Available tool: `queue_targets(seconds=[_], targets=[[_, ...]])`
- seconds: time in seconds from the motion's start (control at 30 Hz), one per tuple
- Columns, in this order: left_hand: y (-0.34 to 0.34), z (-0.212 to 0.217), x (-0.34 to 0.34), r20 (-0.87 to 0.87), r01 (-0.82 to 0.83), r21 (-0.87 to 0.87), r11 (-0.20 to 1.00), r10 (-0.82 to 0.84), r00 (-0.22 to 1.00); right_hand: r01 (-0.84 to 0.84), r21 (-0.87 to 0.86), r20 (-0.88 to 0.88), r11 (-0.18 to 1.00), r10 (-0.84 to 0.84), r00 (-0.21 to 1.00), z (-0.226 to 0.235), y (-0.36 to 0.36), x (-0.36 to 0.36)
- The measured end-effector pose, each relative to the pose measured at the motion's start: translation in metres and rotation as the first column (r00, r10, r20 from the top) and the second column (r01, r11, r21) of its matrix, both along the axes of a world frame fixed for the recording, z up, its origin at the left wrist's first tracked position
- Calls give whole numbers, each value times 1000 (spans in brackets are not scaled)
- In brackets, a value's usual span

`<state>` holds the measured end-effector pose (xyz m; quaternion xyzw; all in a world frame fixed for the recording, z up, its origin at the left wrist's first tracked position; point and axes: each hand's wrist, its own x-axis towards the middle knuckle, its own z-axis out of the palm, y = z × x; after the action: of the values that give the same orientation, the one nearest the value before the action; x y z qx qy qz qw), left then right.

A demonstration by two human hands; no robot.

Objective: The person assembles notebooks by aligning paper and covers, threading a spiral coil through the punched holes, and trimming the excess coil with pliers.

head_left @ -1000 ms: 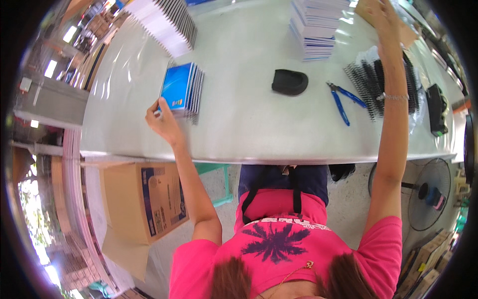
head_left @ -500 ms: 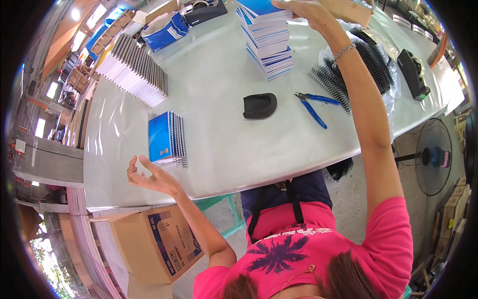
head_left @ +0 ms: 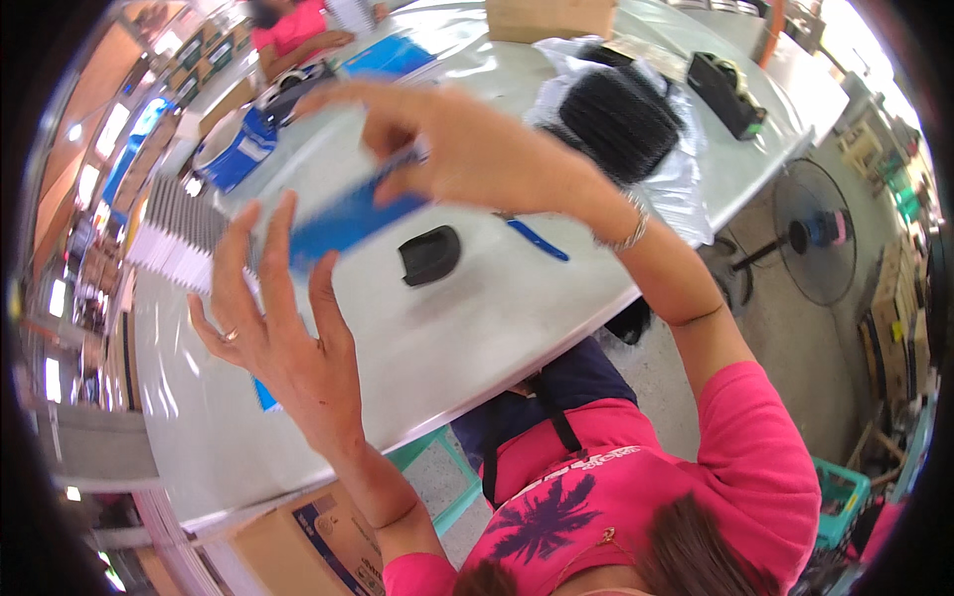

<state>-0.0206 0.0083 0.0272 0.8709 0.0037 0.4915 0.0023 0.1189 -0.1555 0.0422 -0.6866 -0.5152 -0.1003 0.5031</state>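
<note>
Right hand (head_left: 477,149) raised over the table (head_left: 477,328), fingers closed on the upper edge of a blue notebook (head_left: 348,221); notebook is motion-blurred, held in the air above the table, tilted with its right end higher; left hand (head_left: 283,338) open, fingers spread and pointing up, just below and beside the notebook's lower left end; whether the fingertips touch it cannot be told through the blur; ring on one left finger, bracelet (head_left: 626,233) on the right wrist; on the table under the hands lies a black holder (head_left: 429,253), with blue pliers (head_left: 537,238) just to its right, partly hidden by the right wrist; a blue corner (head_left: 264,395) shows below the left hand, most of it hidden; farther off, a pile of black coils (head_left: 621,119) on a clear plastic bag, a black tape dispenser (head_left: 727,94) near the table's far right edge, a cardboard box (head_left: 550,17) at the far end; a row of white booklets (head_left: 174,223) along the left side; a second person in pink (head_left: 293,25) sits at the far left corner; floor fan (head_left: 815,230) stands right of the table; a cardboard carton (head_left: 298,541) sits under its near edge
</note>
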Motion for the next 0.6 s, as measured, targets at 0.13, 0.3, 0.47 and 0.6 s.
queue_targets(seconds=[0.13,0.3,0.47,0.6], targets=[[-6,-9,-1,-359,132,-118,984,-166,919,-14,-91,-64,996,9,998,-11,-27,-22],[7,-35,-10,-413,79,-283,956,-196,890,792,-36,285,609,-753,592,-56,-132,57],[7,-73,-8,-515,53,-358,932,-244,822,921,-389,436,-14,-883,172,-128,-245,107],[4,-98,-5,-607,20,-338,941,-234,760,937,-280,273,208,-918,286,-144,-250,112]])
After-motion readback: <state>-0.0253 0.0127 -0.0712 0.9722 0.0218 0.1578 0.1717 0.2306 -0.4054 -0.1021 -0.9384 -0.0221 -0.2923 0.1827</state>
